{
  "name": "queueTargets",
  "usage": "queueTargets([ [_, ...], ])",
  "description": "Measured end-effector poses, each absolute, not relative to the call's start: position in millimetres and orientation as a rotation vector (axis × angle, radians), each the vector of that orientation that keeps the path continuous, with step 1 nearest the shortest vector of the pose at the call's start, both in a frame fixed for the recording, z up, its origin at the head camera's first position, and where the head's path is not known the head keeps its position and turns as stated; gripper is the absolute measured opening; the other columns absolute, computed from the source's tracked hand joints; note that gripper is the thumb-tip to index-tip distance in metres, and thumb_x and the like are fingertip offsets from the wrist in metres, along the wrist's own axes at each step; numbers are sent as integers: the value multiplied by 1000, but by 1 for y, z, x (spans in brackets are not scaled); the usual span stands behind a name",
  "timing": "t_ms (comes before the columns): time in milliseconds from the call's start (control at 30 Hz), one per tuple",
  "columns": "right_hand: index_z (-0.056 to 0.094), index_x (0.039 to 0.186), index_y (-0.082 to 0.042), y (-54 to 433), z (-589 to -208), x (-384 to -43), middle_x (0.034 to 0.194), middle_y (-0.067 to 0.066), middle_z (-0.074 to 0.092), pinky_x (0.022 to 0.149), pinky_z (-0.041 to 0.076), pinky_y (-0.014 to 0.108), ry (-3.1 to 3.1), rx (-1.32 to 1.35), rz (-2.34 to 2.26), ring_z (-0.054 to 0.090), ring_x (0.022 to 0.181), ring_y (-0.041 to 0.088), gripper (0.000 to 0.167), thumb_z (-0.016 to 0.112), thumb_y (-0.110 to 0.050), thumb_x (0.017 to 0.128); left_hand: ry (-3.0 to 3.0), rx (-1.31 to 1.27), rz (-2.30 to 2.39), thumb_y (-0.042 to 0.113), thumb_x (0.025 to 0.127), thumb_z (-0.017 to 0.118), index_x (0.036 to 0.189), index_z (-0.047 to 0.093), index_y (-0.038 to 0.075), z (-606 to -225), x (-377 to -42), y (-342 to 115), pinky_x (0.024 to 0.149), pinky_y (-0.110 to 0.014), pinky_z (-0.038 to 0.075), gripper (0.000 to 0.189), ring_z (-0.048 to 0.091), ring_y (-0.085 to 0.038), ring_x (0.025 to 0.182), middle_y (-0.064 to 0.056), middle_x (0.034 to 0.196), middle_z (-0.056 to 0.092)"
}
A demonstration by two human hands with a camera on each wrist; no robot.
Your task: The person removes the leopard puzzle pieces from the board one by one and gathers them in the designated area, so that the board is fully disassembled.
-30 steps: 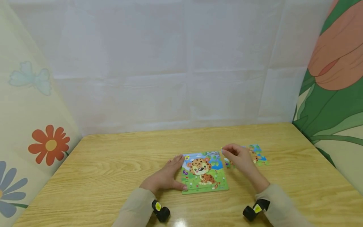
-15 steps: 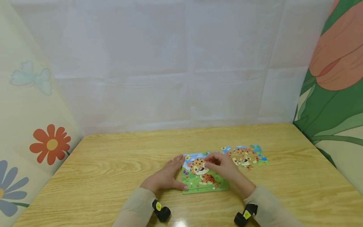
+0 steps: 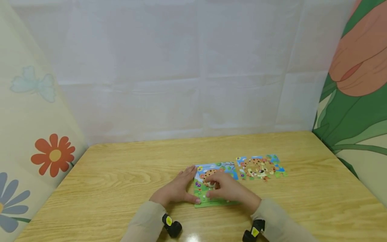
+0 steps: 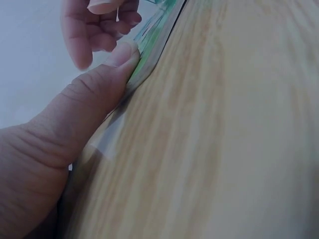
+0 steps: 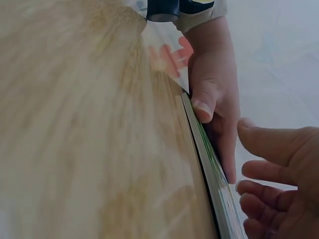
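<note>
A square puzzle board [image 3: 227, 166] with a spotted leopard cub picture lies flat on the table. My left hand [image 3: 176, 189] rests along its left side, thumb on the lower left corner and fingers spread to the upper left corner. In the left wrist view the left thumb [image 4: 94, 87] presses on the board's edge. My right hand [image 3: 231, 189] is over the board and hides its middle and lower right. In the right wrist view the right hand [image 5: 281, 179] has loosely bent fingers, thumb apart from them, and nothing shows between them.
Puzzle pieces [image 3: 260, 168] showing leopard faces lie grouped just right of the board. The wooden table [image 3: 127, 174] reaches back to a white cloth [image 3: 169, 111]. Side panels with painted flowers [image 3: 54, 155] flank it. A black camera band sits on each wrist.
My right hand has moved left and nearer, from the upper left of the loose pieces to over the board, and its thumb and fingers have parted. The left hand has stayed put.
</note>
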State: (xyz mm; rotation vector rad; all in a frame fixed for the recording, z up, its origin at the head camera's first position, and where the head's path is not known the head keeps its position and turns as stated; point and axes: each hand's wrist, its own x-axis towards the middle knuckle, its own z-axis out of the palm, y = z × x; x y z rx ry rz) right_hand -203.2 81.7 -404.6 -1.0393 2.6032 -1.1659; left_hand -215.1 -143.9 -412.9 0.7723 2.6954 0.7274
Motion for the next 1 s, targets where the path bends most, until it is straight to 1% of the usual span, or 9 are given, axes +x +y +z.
queueTargets([
  [133, 62, 114, 0, 76, -406, -202, 96, 6, 62, 74, 48, 25, 2622, -1038, -1054, 55, 83, 15, 48, 75, -26, 76, 2692, 784, 737, 47, 67, 78, 147, 15, 2, -412, -215, -144, 116, -48, 5, 111, 5, -30, 143, -13, 155, 8],
  [267, 64, 111, -3, 71, -407, -201, 96, 3, 61, 80, 47, 30, 2662, -1005, -978, 54, 88, 16, 48, 78, -26, 71, 2689, 808, 744, 45, 68, 78, 147, 16, 0, -412, -214, -144, 116, -48, 5, 110, 5, -32, 142, -15, 155, 9],
  [367, 66, 105, -6, 67, -407, -201, 92, 0, 59, 78, 46, 30, 2690, -954, -963, 52, 85, 13, 43, 80, -24, 68, 2687, 813, 752, 45, 68, 78, 147, 16, 0, -413, -215, -144, 116, -49, 5, 110, 5, -32, 142, -16, 155, 9],
  [467, 65, 97, -7, 62, -406, -204, 83, -2, 55, 72, 44, 26, 2693, -893, -971, 49, 78, 11, 37, 82, -19, 67, 2688, 804, 754, 46, 67, 78, 147, 15, 0, -413, -215, -144, 115, -49, 5, 111, 5, -32, 142, -15, 155, 9],
  [567, 64, 91, -7, 58, -404, -207, 74, -3, 49, 64, 40, 24, 2683, -845, -964, 43, 70, 10, 32, 82, -14, 66, 2693, 800, 752, 46, 67, 78, 147, 16, 0, -412, -216, -143, 115, -50, 6, 111, 6, -32, 142, -15, 155, 9],
  [667, 62, 88, -8, 55, -401, -210, 71, -2, 47, 61, 37, 24, 2680, -794, -933, 42, 66, 11, 30, 82, -11, 66, 2691, 803, 760, 45, 68, 78, 147, 16, -1, -412, -216, -142, 115, -50, 6, 110, 6, -33, 142, -15, 155, 9],
  [767, 61, 85, -9, 52, -398, -212, 72, -2, 49, 61, 39, 24, 2696, -762, -876, 44, 67, 11, 30, 83, -11, 65, 2687, 807, 761, 45, 68, 78, 147, 16, -1, -412, -217, -142, 115, -50, 6, 110, 6, -33, 142, -16, 155, 9],
  [1000, 59, 80, -12, 42, -387, -216, 73, -5, 53, 66, 42, 26, 2738, -738, -605, 48, 71, 11, 31, 85, -19, 63, 2696, 828, 755, 44, 69, 78, 146, 17, -2, -413, -217, -143, 115, -49, 6, 109, 7, -32, 142, -18, 154, 10],
])
